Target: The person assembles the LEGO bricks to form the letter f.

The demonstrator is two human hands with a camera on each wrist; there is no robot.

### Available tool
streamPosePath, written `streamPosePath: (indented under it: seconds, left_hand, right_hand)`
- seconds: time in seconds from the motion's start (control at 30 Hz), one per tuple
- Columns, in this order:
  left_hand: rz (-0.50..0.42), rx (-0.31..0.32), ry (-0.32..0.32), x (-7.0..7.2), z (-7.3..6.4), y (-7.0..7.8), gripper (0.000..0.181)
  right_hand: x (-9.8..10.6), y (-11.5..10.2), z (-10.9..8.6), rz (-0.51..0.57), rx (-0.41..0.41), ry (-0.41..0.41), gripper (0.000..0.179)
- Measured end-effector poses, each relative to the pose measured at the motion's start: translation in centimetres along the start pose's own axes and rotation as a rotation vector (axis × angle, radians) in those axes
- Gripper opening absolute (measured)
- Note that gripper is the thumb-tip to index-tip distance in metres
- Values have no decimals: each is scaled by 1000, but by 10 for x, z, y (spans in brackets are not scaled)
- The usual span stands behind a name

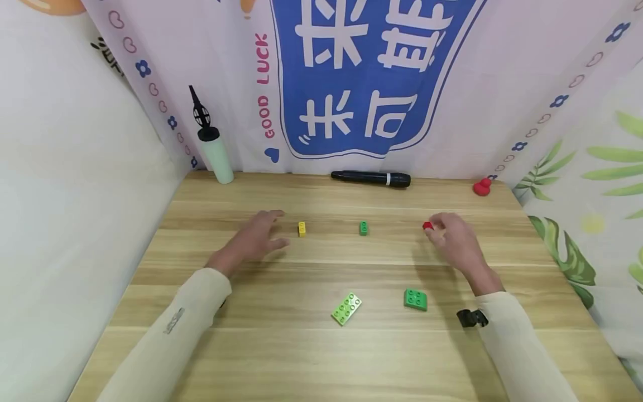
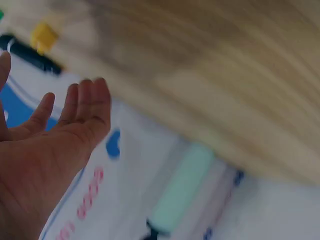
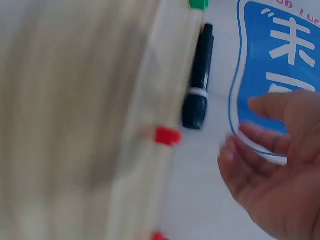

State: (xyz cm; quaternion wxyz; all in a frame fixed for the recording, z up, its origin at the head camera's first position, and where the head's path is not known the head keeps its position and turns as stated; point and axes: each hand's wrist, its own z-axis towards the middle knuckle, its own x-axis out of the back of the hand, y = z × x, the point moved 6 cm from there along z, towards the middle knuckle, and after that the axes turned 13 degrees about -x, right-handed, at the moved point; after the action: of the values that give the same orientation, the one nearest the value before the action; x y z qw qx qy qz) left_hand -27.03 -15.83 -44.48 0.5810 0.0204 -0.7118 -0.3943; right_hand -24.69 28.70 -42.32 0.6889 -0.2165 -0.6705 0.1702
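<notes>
My left hand (image 1: 256, 237) hovers left of a small yellow brick (image 1: 302, 229), thumb and fingers spread, holding nothing. The left wrist view shows its palm, with the yellow brick (image 2: 44, 37) apart from the fingers. At the right, my right hand (image 1: 452, 240) has its thumb and fingertips close to a small red brick (image 1: 427, 225), partly covering it. In the right wrist view, a gap separates the loosely bent fingers from the red brick (image 3: 167, 136). Between the hands stands a small green brick (image 1: 363, 228).
Nearer the front lie a light green brick (image 1: 346, 309) and a wider green brick (image 1: 415, 299). Along the table's back edge are a pale green hand pump (image 1: 217, 159), a black microphone-like object (image 1: 372, 178) and a rounded red object (image 1: 482, 187). A printed cloth hangs behind.
</notes>
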Motion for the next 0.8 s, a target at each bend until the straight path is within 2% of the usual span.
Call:
streamPosePath:
  seconds: [0.07, 0.13, 0.23, 0.37, 0.47, 0.57, 0.8]
  left_hand:
    - [-63, 19, -61, -10, 11, -1, 79]
    - [-118, 45, -85, -18, 21, -3, 79]
    - [-164, 73, -71, -27, 35, -6, 73]
    - [-167, 73, -19, -33, 51, -11, 51]
    - [-150, 68, 9, -37, 63, -12, 36]
    - [-178, 61, 33, -42, 76, -11, 31]
    - [-258, 50, 93, -51, 101, -6, 28]
  right_hand:
    - [-14, 1, 0, 43, 12, -100, 27]
    - [-28, 2, -1, 85, 15, -206, 21]
    - [-45, 4, 0, 140, -14, -344, 21]
    - [-56, 8, 5, 218, -93, -458, 28]
    - [-59, 10, 11, 240, -151, -510, 33]
    - [-61, 10, 18, 241, -177, -547, 37]
    - [-70, 3, 33, 270, -183, -532, 35]
